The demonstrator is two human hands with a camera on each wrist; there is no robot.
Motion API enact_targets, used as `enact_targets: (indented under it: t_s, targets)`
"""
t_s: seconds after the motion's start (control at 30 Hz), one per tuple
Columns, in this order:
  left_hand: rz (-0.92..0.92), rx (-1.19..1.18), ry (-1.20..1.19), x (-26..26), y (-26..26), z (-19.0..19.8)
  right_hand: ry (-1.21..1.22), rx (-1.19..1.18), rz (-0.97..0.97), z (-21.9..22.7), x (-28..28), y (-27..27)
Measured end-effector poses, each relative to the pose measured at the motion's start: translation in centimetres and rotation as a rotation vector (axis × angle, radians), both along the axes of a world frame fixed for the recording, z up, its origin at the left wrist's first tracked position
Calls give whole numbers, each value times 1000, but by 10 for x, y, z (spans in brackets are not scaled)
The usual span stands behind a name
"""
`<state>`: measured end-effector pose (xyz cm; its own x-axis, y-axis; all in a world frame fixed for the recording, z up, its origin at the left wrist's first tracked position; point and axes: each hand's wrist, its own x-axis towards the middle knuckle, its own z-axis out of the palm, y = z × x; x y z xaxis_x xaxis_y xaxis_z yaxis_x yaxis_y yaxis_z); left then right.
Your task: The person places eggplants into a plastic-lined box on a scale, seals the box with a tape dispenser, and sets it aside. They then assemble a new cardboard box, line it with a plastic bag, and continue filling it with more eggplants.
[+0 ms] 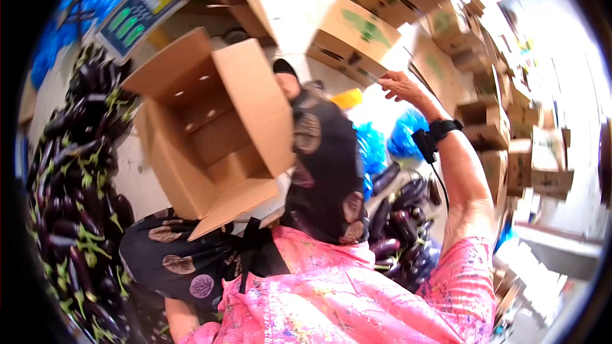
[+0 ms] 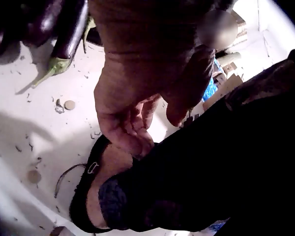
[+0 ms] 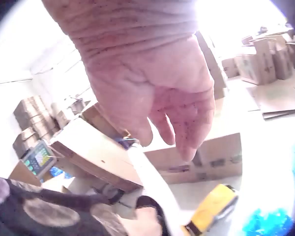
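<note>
In the head view an upturned-flap cardboard box (image 1: 250, 105) stands open between the person's legs and a heap of eggplants (image 1: 76, 197). The right hand (image 1: 401, 86) reaches out over the floor with its fingers loosely bent; in the right wrist view the same hand (image 3: 157, 108) hangs with nothing visible between its fingers. Below it lies a yellow object (image 3: 214, 209) with a dark end. The left hand (image 2: 132, 113) appears in the left wrist view, its fingers loosely curled beside the dark trouser leg, above a shoe (image 2: 83, 196). The head view hides this hand.
A second pile of eggplants (image 1: 401, 223) lies at the person's right, near blue plastic bags (image 1: 408, 134). A closed carton (image 1: 354, 38) stands ahead. Stacked cartons (image 1: 484, 121) line the right side. A display panel (image 1: 143, 13) with green figures stands beyond the open box.
</note>
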<state>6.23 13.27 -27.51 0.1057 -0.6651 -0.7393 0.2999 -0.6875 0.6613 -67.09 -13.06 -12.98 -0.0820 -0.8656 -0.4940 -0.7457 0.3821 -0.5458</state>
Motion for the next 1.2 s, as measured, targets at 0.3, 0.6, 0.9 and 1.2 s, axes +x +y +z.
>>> enact_targets:
  t_s: [0.3,0.6,0.9,1.2]
  targets:
    - [-38,193,-103,21,38,17,5,228,-295,-82,-98,228]
    - [-37,261,-173,34,56,42,303,253,-459,-228,14,312]
    - [4,279,-217,59,83,57,19,-188,-513,-192,-15,302]
    - [13,201,-224,88,81,74,436,-250,-284,-198,90,287]
